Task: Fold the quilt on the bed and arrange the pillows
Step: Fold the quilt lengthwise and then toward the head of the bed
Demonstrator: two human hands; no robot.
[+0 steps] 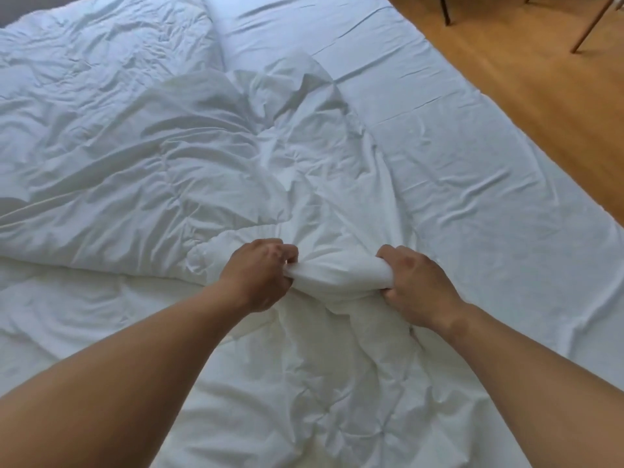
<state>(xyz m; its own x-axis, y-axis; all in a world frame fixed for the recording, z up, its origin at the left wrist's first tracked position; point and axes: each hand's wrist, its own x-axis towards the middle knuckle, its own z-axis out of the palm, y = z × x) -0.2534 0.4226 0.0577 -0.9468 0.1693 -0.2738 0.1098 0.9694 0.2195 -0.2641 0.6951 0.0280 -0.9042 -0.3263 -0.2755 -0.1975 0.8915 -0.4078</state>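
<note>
Through the head camera I am looking down onto the bed (560,214). The quilt (162,170), white and heavily creased, is lying across the bed's left and middle. It is reaching from the far end down to the near edge of the view.

My left hand (258,276) is gripping a bunched ridge of the quilt, with the fingers curled over the top and the thumb tucked beneath. My right hand (417,290) is gripping the same ridge further right, knuckles up, fingers wrapped round the cloth. The two hands are sitting apart, and the stretch of quilt between them is bulging into a short thick roll. Folds are fanning out from that roll toward the quilt's far part, where a raised peak of cloth is standing.

Right of the quilt, the bare sheet (472,157) is showing as a long strip with shallow wrinkles, running to the bed's right edge. Further right of the quilt, past that edge, a wooden floor (526,72) is showing, and thin furniture legs (446,10) are standing on it at the far corner. Touching the quilt's far end, a smooth white shape (287,25) is lying; I cannot tell whether it is a pillow.
</note>
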